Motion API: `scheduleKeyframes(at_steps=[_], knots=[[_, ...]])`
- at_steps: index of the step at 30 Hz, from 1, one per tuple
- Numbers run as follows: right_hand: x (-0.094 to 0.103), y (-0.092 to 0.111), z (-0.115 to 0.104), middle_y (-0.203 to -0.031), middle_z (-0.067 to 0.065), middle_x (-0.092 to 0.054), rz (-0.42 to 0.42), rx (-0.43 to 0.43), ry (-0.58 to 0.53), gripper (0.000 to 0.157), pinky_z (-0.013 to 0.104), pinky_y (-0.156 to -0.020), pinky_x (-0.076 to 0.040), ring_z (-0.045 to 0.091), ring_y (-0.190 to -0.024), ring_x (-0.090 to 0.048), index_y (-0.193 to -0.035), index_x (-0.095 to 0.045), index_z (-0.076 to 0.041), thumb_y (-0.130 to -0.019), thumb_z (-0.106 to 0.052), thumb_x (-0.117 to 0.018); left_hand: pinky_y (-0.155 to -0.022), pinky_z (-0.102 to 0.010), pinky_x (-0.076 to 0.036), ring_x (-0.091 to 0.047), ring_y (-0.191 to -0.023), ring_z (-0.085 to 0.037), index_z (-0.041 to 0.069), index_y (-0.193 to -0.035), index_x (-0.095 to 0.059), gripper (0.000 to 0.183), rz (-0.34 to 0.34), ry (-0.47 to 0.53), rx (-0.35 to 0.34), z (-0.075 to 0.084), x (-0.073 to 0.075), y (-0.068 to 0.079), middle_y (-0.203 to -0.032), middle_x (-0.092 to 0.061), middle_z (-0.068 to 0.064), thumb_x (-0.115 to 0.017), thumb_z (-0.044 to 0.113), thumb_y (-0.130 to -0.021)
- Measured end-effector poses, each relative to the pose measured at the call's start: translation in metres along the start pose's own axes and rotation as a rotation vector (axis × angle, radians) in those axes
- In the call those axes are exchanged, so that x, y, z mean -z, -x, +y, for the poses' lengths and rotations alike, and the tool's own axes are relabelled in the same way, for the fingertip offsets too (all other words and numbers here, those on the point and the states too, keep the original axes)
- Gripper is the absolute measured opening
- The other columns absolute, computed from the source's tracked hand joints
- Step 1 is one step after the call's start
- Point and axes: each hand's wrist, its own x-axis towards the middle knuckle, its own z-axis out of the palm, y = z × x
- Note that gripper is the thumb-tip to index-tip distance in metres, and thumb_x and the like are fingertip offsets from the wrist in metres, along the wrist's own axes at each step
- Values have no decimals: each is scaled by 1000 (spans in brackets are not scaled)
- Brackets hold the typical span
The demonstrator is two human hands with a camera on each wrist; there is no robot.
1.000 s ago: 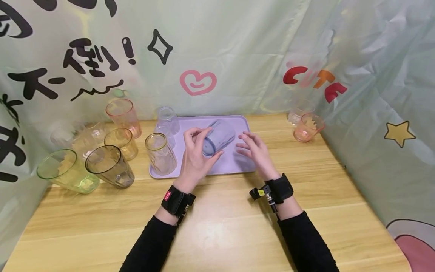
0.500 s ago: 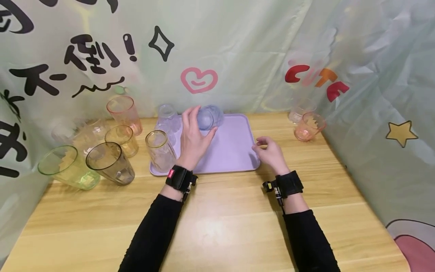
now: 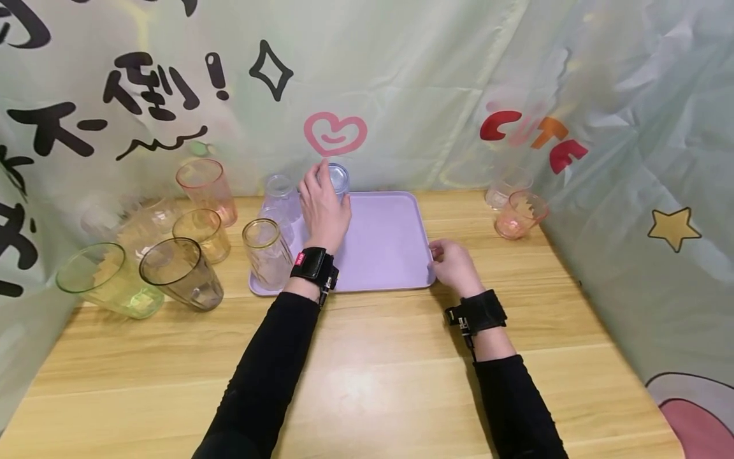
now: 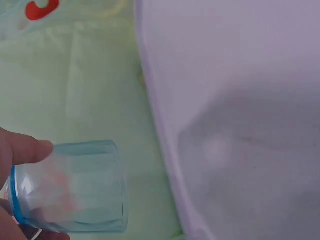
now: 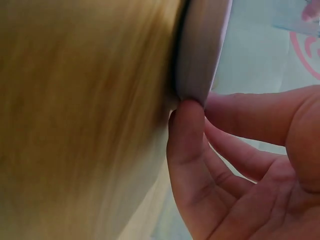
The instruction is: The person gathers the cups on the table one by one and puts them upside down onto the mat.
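Observation:
At the tray's back edge, my left hand [image 3: 323,213] holds a blue drinking glass [image 3: 339,181] between thumb and fingers. The left wrist view shows the same blue glass [image 4: 85,187] apart from the tray's surface, its thicker blue end by my fingers. My right hand [image 3: 455,264] pinches the lilac tray [image 3: 390,248] at its right side, near the front corner. Seen from the right wrist, thumb and fingertips close on the tray's rim [image 5: 200,55]. Along the tray's left side stand a gold-rimmed clear glass [image 3: 268,258] and two clear glasses [image 3: 281,191], partly overlapped in view.
Left of the tray, several glasses crowd together: a green one [image 3: 111,280], a smoky grey one [image 3: 182,274], an amber one [image 3: 202,236] and a pink one [image 3: 206,191]. An orange glass [image 3: 518,215] and a clear glass [image 3: 507,188] stand back right. A printed curtain [image 3: 413,95] hangs behind.
My left hand has carried the blue glass back and left, turning it from lying tilted to more upright. My right hand has moved down and right onto the tray's edge.

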Motion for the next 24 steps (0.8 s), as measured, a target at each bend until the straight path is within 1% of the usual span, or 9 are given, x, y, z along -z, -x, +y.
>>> scheduleKeyframes(at_steps=[5, 8, 11, 19, 24], knots=[[-1, 0, -1, -93, 16, -62, 8, -1, 25, 43, 39, -72, -48, 23, -82, -56, -116, -55, 2, -73, 1, -62, -97, -42, -32, -24, -120, -27, 12, -140, -26, 78, -44, -68, 83, -14, -16, -4, -135, -31, -12, -70, 23, -76], [-1, 0, -1, -93, 16, -62, 9, -2, 29, 43, 39, -72, -47, 23, -82, -55, -116, -55, 1, -74, 1, -63, -97, -43, -32, -24, -120, -28, 10, -141, -25, 78, -74, -88, 113, -20, -22, -4, -135, -31, -13, -69, 23, -77], [-2, 0, -1, -93, 16, -62, 10, -2, 31, 43, 39, -73, -47, 24, -82, -54, -116, -55, 1, -74, 0, -63, -96, -44, -33, -23, -120, -29, 9, -141, -25, 79, -89, -95, 134, -24, -27, -3, -134, -31, -14, -69, 22, -77], [-1, 1, -1, -94, 16, -61, 5, -2, 26, 44, 40, -73, -47, 23, -82, -55, -116, -55, 1, -73, 1, -63, -96, -45, -35, -23, -120, -30, 9, -141, -24, 79, -100, -89, 175, -30, -35, -8, -134, -31, -16, -69, 20, -76], [-1, 0, -1, -94, 16, -61, 7, -5, 34, 43, 39, -72, -48, 23, -81, -55, -115, -55, 1, -73, 1, -64, -96, -45, -35, -25, -120, -30, 8, -140, -25, 79, -84, -83, 197, -34, -38, -11, -134, -32, -16, -69, 20, -76]])
